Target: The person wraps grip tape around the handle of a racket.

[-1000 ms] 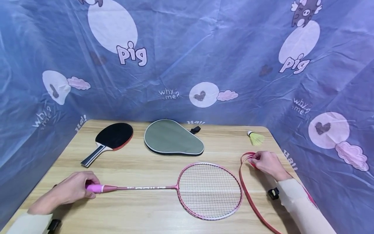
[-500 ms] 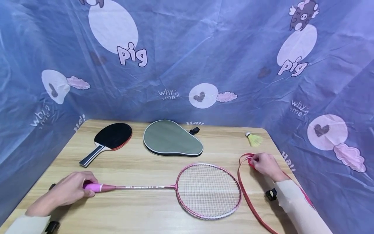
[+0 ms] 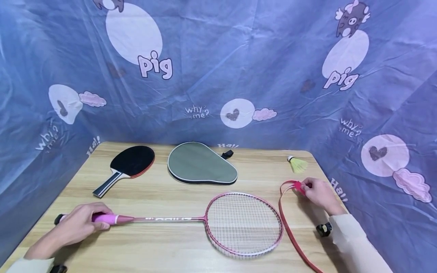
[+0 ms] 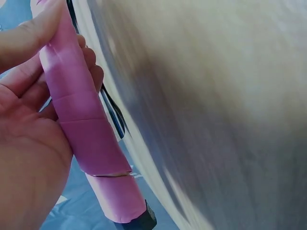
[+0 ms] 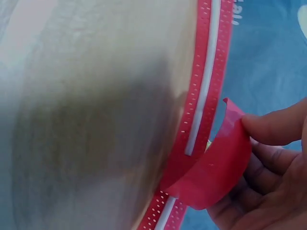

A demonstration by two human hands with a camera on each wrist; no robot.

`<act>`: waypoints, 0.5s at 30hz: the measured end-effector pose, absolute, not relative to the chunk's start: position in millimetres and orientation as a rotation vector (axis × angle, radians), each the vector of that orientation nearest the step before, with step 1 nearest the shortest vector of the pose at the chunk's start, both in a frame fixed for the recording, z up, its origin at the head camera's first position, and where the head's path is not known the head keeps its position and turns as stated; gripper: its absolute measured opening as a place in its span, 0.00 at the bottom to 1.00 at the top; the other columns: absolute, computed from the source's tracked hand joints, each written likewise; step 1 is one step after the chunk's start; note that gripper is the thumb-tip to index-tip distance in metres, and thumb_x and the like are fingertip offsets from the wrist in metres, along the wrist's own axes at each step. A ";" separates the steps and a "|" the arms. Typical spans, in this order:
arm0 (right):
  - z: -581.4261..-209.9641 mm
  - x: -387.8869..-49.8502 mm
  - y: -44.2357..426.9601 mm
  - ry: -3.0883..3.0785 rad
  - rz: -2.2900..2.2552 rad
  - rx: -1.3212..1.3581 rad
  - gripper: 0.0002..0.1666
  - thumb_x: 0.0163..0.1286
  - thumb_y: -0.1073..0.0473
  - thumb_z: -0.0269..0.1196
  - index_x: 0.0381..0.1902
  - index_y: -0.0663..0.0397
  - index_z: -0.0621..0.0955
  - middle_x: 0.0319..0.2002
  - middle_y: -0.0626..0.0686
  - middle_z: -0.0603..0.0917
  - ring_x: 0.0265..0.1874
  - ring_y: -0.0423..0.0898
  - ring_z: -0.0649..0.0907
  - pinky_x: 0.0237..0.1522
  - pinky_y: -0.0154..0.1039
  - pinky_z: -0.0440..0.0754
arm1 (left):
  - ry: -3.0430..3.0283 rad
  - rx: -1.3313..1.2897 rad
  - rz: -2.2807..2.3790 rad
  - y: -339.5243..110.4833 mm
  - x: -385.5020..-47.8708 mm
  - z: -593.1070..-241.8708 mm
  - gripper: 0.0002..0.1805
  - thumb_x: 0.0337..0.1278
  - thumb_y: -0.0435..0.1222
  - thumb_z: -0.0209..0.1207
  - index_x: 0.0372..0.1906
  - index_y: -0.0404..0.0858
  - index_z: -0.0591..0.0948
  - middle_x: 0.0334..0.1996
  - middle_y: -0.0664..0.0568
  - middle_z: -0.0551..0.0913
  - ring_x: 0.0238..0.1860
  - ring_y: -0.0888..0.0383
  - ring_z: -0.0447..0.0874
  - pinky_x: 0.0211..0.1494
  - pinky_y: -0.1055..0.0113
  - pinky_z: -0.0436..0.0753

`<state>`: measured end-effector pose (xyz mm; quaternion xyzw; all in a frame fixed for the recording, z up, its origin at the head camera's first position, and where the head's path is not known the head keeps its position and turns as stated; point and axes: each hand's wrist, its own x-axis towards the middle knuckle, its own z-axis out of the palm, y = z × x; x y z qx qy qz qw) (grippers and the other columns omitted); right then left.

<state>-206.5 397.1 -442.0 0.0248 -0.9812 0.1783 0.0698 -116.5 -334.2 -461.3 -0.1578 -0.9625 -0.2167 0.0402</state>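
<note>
A badminton racket (image 3: 244, 223) lies across the table with its strung head to the right. My left hand (image 3: 76, 223) grips its pink handle (image 4: 84, 124), thumb on one side and fingers on the other; the dark butt end sticks out past the palm. On the right, a long red grip tape (image 3: 290, 231) with a pale centre stripe and small perforations curves along the table. Between thumb and fingers, my right hand (image 3: 319, 193) pinches a plain red end piece (image 5: 220, 163) of that tape, which bends away from the perforated strip.
At the back left lies a black table tennis bat (image 3: 133, 162). A grey-green bat case (image 3: 201, 163) is at the back middle, and a yellow shuttlecock (image 3: 297, 163) at the back right. Blue printed cloth (image 3: 205, 68) encloses the table's back and sides.
My right hand has shifted slightly right, showing more of the red end piece. My left hand has drawn a little left along with the handle, and the dark butt end now shows more.
</note>
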 end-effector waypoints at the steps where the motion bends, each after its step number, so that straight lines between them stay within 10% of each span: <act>1: -440.2 -205.9 397.9 -2.942 0.545 0.070 0.08 0.68 0.61 0.60 0.35 0.55 0.85 0.26 0.50 0.84 0.26 0.44 0.77 0.30 0.38 0.71 | -2.947 -0.485 -0.672 -334.3 -116.0 -461.2 0.16 0.37 0.40 0.79 0.35 0.55 0.86 0.33 0.68 0.82 0.33 0.76 0.71 0.36 0.72 0.76; 15: -410.3 -197.6 404.6 -2.784 0.623 -0.109 0.10 0.69 0.56 0.61 0.39 0.50 0.88 0.32 0.52 0.89 0.31 0.42 0.78 0.34 0.34 0.69 | -2.836 -0.475 -0.945 -330.2 -118.3 -447.6 0.16 0.43 0.38 0.77 0.40 0.53 0.87 0.35 0.65 0.85 0.35 0.74 0.74 0.36 0.75 0.74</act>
